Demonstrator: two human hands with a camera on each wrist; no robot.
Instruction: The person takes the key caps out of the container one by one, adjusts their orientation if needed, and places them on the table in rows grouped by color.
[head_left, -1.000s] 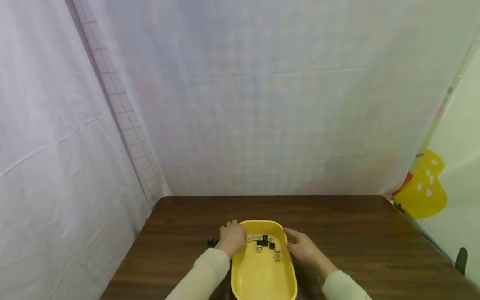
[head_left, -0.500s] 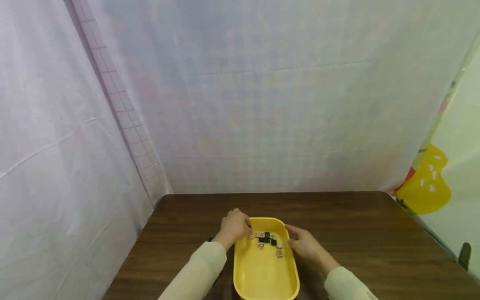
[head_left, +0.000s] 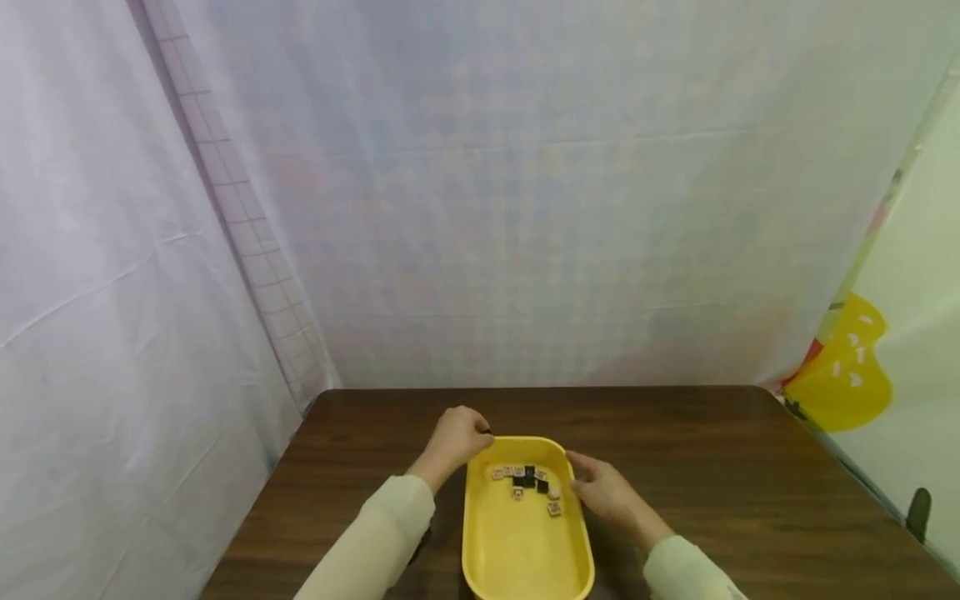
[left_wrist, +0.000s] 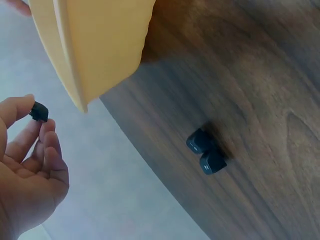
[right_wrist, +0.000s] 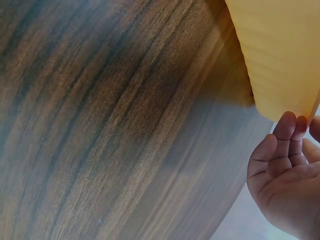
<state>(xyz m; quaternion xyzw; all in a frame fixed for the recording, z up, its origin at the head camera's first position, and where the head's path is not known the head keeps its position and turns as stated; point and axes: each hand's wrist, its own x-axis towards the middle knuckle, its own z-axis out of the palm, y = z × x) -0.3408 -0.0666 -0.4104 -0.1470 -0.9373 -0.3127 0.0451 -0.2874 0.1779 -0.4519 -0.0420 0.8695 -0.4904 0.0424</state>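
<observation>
My left hand (head_left: 453,437) is at the far left corner of a yellow plastic tray (head_left: 525,554). Its thumb and fingertips pinch a small black keycap (left_wrist: 39,112), which stands out clearly in the left wrist view, just off the tray's rim. My right hand (head_left: 611,498) grips the tray's right wall near its far end, thumb at the rim and fingers against the outside (right_wrist: 285,130). Inside the tray, toward its far end, lie several white keycaps (head_left: 554,508) and black keycaps (head_left: 542,487), some white ones in a short row.
Two more black keycaps (left_wrist: 213,161) lie side by side on the dark wooden table (head_left: 712,467), left of the tray. White curtains (head_left: 525,208) hang behind the table and along its left side.
My left hand has moved up and away from the tray's left side to its far left corner, with the black keycap pinched. My right hand has stayed on the tray's right wall.
</observation>
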